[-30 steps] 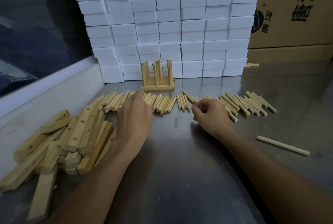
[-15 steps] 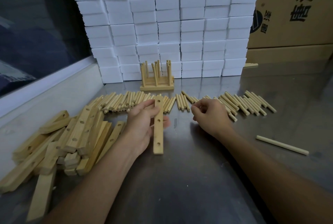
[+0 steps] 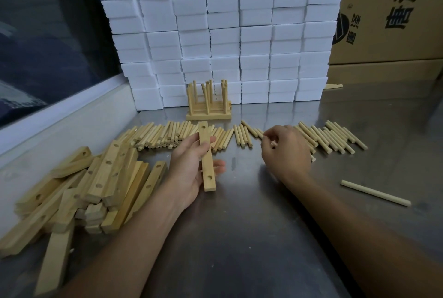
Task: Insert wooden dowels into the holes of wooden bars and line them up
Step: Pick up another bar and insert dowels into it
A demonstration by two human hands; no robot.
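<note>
Both forearms reach forward from the lower edge of the view, bare to the wrist. The left hand (image 3: 191,168) lies palm turned up and inward, its fingers (image 3: 217,169) curled under a wooden bar (image 3: 207,156) and its thumb pressed across the bar's top face, holding it lengthwise away from the body. The right hand (image 3: 286,151) is held knuckles up, wrist slightly bent, its fingers curled in toward the thumb; what they pinch cannot be made out.

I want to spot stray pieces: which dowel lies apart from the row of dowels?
The long dowel lying alone on the table at the right, beyond the right forearm; it is longer than the dowels in the row.
</note>
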